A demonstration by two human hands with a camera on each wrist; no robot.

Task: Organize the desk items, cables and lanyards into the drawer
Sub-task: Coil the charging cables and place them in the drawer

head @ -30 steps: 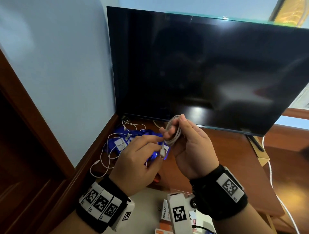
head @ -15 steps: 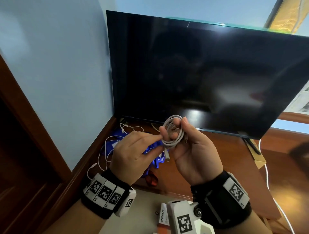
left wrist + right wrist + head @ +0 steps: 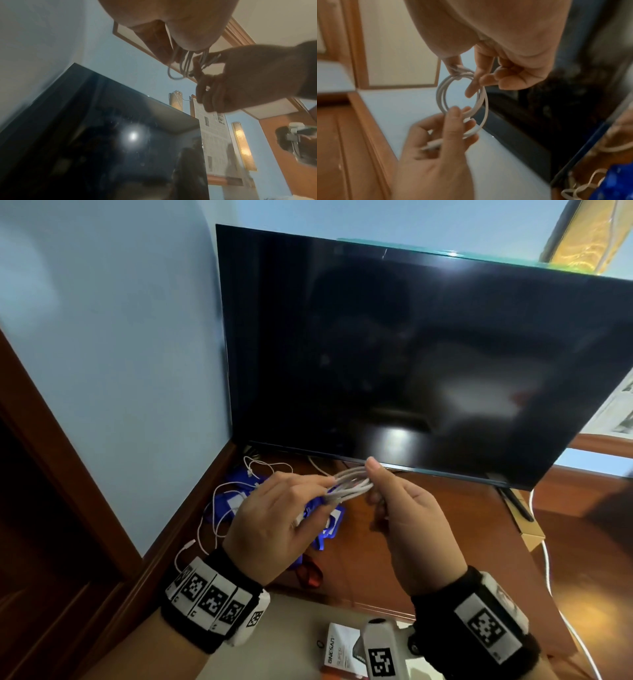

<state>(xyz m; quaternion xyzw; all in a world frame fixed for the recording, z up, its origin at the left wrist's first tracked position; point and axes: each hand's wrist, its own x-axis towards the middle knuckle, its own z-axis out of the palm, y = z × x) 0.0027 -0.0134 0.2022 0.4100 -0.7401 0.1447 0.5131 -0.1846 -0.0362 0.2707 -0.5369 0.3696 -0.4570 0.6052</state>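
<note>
Over desk (image 3: 445, 508): 2 hands grip coiled cable (image 3: 349, 484).

White cable (image 3: 349, 486), coiled in perhaps three loops, held aloft.

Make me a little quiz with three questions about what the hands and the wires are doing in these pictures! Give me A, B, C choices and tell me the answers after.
1. Where are the blue lanyards?
A. On the wooden desk below the hands
B. Hanging on the screen
C. In the right hand

2. What colour is the coiled cable?
A. Black
B. White
C. Red

3. How is the coiled cable held?
A. It lies loose on the desk
B. Only the left hand holds it
C. Both hands pinch it

Answers:
1 A: the head view shows them lying on the desk near the wall corner.
2 B: the loops look white in the head and right wrist views.
3 C: the left hand and right hand each pinch a side of the coil, above the desk.
</note>
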